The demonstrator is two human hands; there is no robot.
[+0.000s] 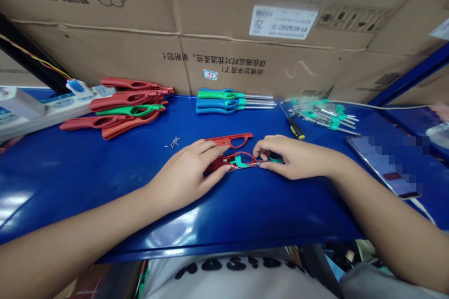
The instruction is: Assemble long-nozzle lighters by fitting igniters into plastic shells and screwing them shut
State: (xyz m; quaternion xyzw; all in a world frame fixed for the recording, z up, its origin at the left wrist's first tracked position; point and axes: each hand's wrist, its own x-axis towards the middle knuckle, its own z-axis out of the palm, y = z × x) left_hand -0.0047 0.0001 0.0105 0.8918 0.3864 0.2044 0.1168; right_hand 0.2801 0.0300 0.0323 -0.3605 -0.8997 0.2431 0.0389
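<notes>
A red half shell of a long-nosed lighter point(216, 163) lies on the blue table with its inside facing up. A teal trigger point(241, 162) sits in it, beside the finger loop. My left hand point(191, 175) grips the shell's handle end between thumb and fingers. At the other end my right hand point(289, 155) is closed in a pinch on the lighter's nozzle part point(276, 160), whose teal piece shows between the fingers; the rest of it is hidden. Just behind lies a second red half shell point(242, 140), its near end beneath my left fingers.
Several small screws point(174, 141) lie left of the shells. Red and green shells point(122, 103) are piled at the back left, near a power strip point(59, 105). Lighters with metal tubes point(217, 104), a screwdriver point(295, 128), nozzle parts point(329, 114) and a phone point(380, 166) lie around.
</notes>
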